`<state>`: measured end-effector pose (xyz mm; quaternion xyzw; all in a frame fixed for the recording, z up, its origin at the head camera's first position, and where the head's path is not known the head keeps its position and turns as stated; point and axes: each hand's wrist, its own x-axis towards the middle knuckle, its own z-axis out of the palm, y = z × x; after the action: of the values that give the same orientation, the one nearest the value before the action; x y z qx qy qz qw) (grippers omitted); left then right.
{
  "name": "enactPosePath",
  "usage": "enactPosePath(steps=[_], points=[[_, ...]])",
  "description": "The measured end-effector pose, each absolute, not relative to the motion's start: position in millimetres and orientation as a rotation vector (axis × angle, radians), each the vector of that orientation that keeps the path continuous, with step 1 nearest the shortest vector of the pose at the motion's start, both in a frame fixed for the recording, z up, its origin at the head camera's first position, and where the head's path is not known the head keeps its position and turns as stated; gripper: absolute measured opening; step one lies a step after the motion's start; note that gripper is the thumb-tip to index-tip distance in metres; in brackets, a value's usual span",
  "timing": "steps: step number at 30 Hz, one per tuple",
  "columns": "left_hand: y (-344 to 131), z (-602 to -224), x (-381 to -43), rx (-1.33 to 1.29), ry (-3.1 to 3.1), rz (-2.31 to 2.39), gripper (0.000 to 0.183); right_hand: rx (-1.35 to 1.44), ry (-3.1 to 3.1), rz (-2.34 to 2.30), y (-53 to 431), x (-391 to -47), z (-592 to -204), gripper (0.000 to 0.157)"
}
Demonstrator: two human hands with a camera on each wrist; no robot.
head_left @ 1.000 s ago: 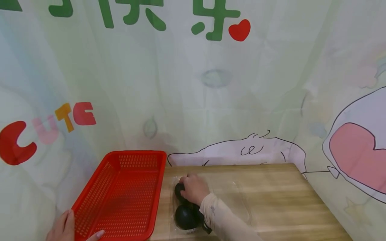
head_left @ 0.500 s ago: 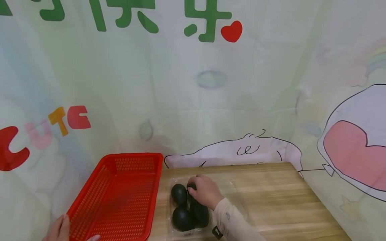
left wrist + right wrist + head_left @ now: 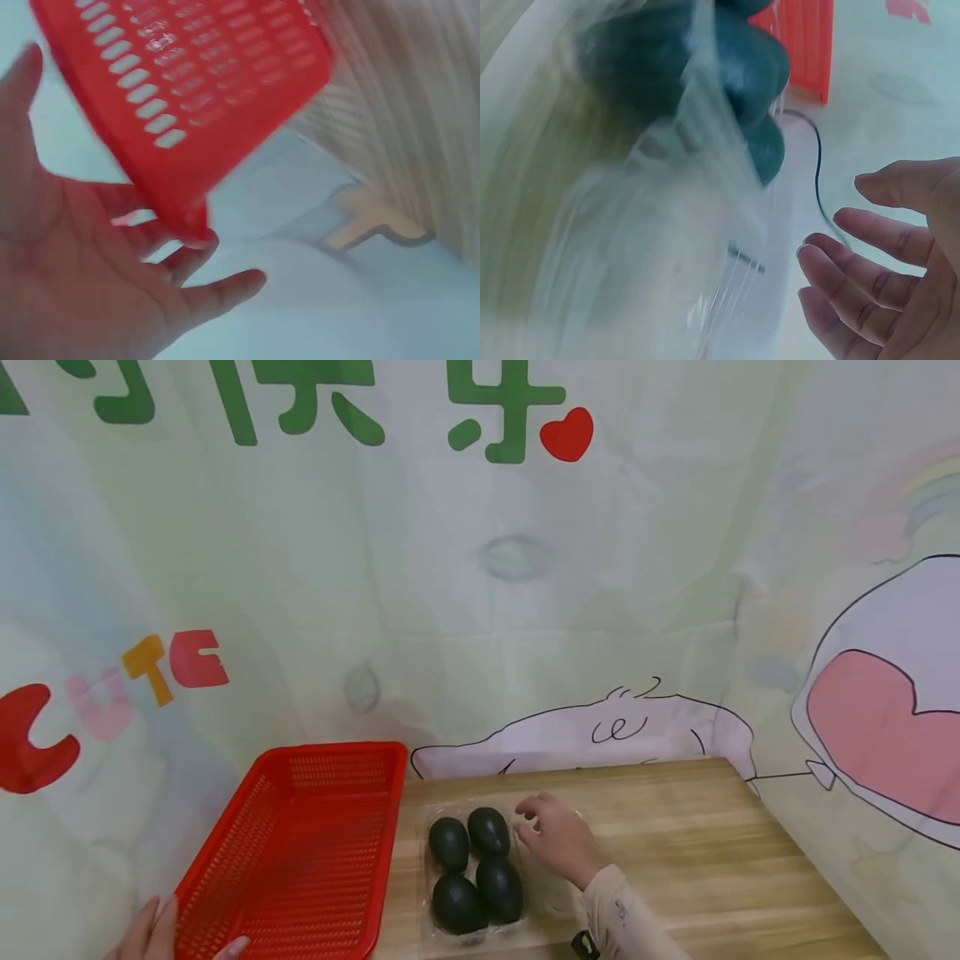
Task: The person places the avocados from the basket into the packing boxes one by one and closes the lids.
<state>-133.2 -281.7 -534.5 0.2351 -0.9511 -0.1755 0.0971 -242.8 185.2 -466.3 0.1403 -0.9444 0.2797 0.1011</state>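
Observation:
Several dark green, avocado-like fruits (image 3: 498,889) lie side by side in a clear plastic clamshell box (image 3: 431,935) on the table. My right hand (image 3: 558,839) hovers just right of them, over the box's clear lid side, its fingers loosely bent and holding nothing. In the right wrist view the fingers (image 3: 855,289) stand apart from the fruits and the clear plastic. At the near left corner of a red perforated plastic basket (image 3: 322,852), my left hand (image 3: 150,935) touches the rim. Its relaxed fingers (image 3: 225,292) lie spread at that corner in the left wrist view.
The wooden table (image 3: 675,843) extends right of the box. A printed cloth (image 3: 450,610) hangs behind and at both sides of it. The basket stands close to the box's left, with a narrow strip of table between.
My right hand has let go of the far right fruit and moved right, leaving the fruits uncovered in the box. The left hand stays at the basket's corner.

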Motion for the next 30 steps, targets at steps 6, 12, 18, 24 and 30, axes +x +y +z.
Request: enactPosePath(steps=[6,12,18,24,30], points=[[-259,-481,-134,0.528,-2.909,-0.489,0.116,0.313,-2.784,0.844,215,-236,-466,0.019],[-211,-449,-125,0.186,-2.771,-0.562,0.075,0.129,-2.830,0.872,240,-226,-472,0.024],[-142,-434,-115,-0.066,-2.651,-0.517,0.064,-0.052,-2.862,0.768,267,-212,-481,0.031],[-89,-437,-119,-0.267,-2.733,-0.644,0.062,-0.145,-2.888,0.682,284,-201,-494,0.037],[-62,-449,-135,-0.354,-2.800,-0.856,0.069,-0.163,-2.916,0.666,288,-199,-498,0.036]])
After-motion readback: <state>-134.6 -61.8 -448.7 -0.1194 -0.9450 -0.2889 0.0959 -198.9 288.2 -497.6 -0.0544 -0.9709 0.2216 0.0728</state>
